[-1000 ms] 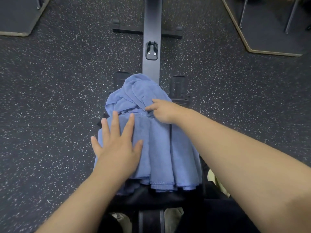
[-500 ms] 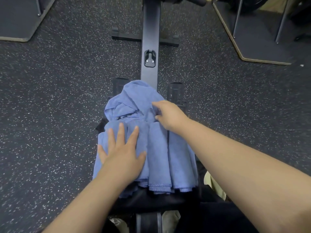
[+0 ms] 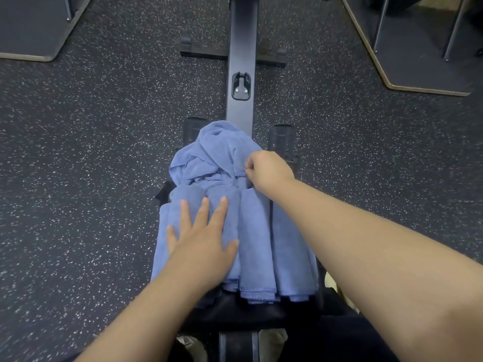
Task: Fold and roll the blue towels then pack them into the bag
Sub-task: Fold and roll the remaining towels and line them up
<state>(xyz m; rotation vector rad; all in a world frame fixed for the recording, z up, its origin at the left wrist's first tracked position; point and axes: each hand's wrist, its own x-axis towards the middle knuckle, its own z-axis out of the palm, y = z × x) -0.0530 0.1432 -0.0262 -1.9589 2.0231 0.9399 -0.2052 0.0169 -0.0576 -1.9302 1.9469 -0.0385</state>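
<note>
Left hand (image 3: 202,246) flat and spread, fingers straight, palm pressing down on the folded blue towels (image 3: 258,231). Right hand (image 3: 268,169) farther out, fingers curled, pinching a fold of the crumpled towel (image 3: 217,150) at its near right edge. Both forearms bare, reaching in from the bottom of the view, the right one crossing over the right side of the folded stack.

Folded towels lying as long parallel ridges, side by side, running away from the viewer, hemmed ends hanging over the near edge of a black seat (image 3: 251,313). Crumpled towel heaped at the far end of those ridges, touching them, bunched into loose peaks and draped over the near part of a dark rail (image 3: 241,48). Rail running straight away up the middle of the view, with a black clip (image 3: 241,86) fixed on it and a crossbar (image 3: 203,54) beneath it farther off. Two black footrests flanking the rail just beside the heap: left footrest (image 3: 192,129) partly covered by cloth, right footrest (image 3: 282,139) just beyond the right hand.

All of it set on a dark speckled floor (image 3: 91,152). Grey mats with pale borders at the upper left corner (image 3: 31,35) and upper right corner (image 3: 423,61), thin metal legs (image 3: 380,24) standing on the right one. No bag in view.
</note>
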